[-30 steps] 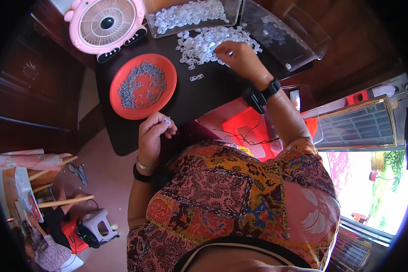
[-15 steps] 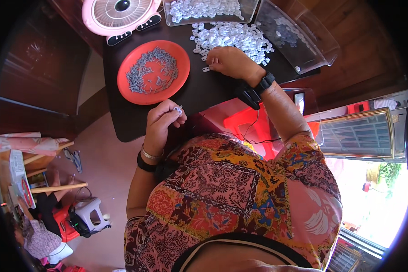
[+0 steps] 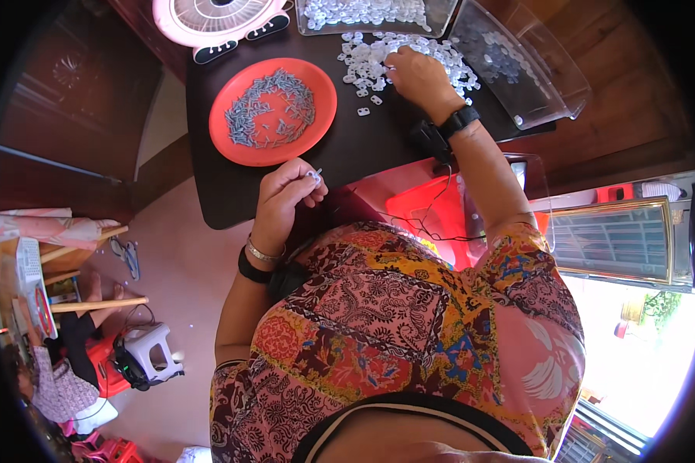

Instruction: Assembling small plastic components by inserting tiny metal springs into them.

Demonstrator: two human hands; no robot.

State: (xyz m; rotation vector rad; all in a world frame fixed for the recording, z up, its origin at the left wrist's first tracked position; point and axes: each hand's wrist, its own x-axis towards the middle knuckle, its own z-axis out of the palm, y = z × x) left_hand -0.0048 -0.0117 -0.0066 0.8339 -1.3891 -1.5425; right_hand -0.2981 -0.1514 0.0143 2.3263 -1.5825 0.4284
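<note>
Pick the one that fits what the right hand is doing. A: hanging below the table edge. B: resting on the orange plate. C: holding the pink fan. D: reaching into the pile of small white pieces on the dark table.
D: the right hand lies on the loose pile of small white pieces on the dark table, away from the orange plate.

The person wore a short-sleeved patchwork-print top in pink, orange, red and dark maroon, with paisley and floral panels, filling the lower centre of the frame. The left wrist carried a thin metal bangle above a black band. The right wrist bore a black watch.
</note>
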